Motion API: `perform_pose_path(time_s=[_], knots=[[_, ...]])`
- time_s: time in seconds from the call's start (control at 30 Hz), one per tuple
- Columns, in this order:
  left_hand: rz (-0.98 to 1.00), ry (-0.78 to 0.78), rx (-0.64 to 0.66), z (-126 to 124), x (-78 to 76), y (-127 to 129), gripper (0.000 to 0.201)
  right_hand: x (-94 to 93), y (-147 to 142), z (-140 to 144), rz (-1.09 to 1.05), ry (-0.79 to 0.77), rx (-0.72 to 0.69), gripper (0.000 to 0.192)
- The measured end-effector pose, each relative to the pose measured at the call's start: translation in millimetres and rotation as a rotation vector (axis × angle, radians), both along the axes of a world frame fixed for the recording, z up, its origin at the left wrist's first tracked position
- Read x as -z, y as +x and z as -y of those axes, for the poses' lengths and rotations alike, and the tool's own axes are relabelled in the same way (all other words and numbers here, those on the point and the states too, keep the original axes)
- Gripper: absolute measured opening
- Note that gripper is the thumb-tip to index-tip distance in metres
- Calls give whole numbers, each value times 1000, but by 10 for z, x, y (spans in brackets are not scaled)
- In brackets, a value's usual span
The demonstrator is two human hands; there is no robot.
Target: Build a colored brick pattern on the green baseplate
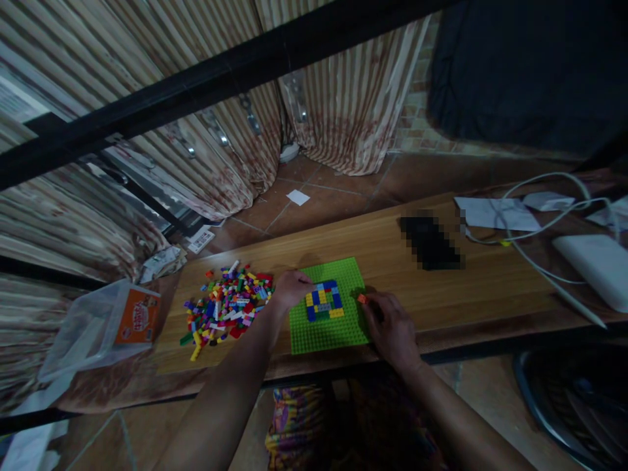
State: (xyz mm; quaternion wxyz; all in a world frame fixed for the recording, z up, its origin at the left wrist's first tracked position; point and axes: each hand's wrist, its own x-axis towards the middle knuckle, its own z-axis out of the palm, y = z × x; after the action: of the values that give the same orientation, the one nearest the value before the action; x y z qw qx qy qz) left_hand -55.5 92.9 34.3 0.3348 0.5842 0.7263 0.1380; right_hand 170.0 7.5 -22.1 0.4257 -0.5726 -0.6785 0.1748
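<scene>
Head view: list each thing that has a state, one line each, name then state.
green baseplate: flat on the table, partly built over.
block patch: blue, yellow and grey, pressed on the baseplate.
orange brick: at the right hand's fingertips.
loose bricks: scattered pile.
plastic container: on its side, open.
left hand: resting on the baseplate edge.
right hand: pinching the brick.

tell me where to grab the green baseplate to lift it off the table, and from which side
Probably the green baseplate is best taken by its near edge, from the person's side. It lies flat on the wooden table, so only thin edges offer purchase, and that edge sits close to the table's front. The left hand rests over the far left part, the right hand at the right edge, and the brick pile crowds the left.
</scene>
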Motion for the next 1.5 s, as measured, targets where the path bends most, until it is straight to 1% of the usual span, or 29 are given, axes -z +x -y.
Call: perform_pose_path(time_s=[0.2, 0.37, 0.5, 0.63, 0.73, 0.8, 0.87, 0.93, 0.97, 1.03, 1.1, 1.2, 1.27, 1.37, 1.5], knots=[[-85, -3, 21, -13, -19, 70, 3, -6, -3, -5, -7, -11, 1, 20], [-123, 8, 14, 5, -28, 113, 4, 18, -7, -17, -11, -26, -4, 21], [-60, 26, 30, 18, -37, 63, 4, 16, 14, -29, -52, -42, -17, 25], [58, 62, 38, 67, -17, -22, 7, -36, 69, -55, -160, -125, -23, 33], [143, 123, -12, 181, 41, -81, 19, -75, 97, -78, -216, -191, -15, 39], [179, 174, -68, 309, 99, -112, 26, -88, 91, -89, -221, -202, -14, 42], [190, 238, -126, 476, 164, -126, 28, -94, 63, -94, -226, -191, -19, 43], [184, 352, -174, 662, 224, -110, 29, -101, 23, -100, -235, -171, -26, 43], [174, 410, -172, 753, 249, -88, 30, -106, 1, -105, -235, -164, -28, 43], [147, 460, -96, 910, 284, -24, 38, -117, -41, -126, -218, -155, -23, 43], [78, 483, -3, 1015, 299, 52, 45, -123, -79, -155, -194, -154, -18, 44], [-52, 496, 126, 1081, 315, 137, 54, -110, -123, -194, -163, -149, -19, 44], [-124, 491, 185, 1090, 336, 158, 60, -89, -142, -204, -139, -133, -13, 43], [-193, 484, 215, 1084, 383, 156, 59, -63, -162, -192, -95, -94, 1, 42], [-222, 500, 219, 1055, 417, 135, 55, -58, -190, -165, -29, -50, 20, 40]])
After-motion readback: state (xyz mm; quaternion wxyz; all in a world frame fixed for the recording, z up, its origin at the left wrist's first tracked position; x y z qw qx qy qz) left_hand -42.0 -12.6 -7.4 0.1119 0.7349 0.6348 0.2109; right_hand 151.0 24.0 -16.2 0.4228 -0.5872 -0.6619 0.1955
